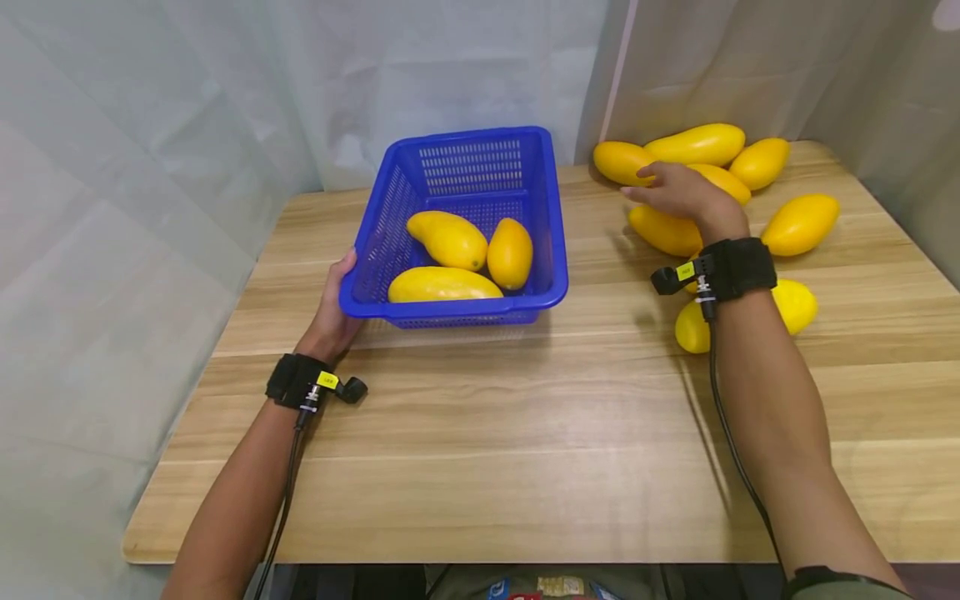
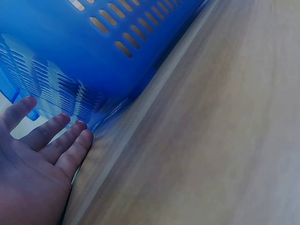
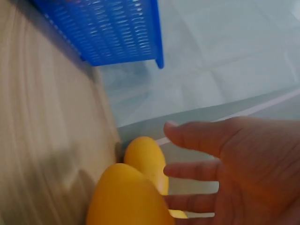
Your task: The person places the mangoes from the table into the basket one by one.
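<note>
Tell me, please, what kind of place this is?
Probably a staged recording corner, not a kitchen or shop: a bare wooden table boxed in by plain pale curtains, holding only a blue basket and loose yellow mangoes.

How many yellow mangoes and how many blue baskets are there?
Mangoes in the basket: 3, such as one at
Mangoes loose on the table: 8, such as one at
Blue basket: 1
Total: 12 things
</note>
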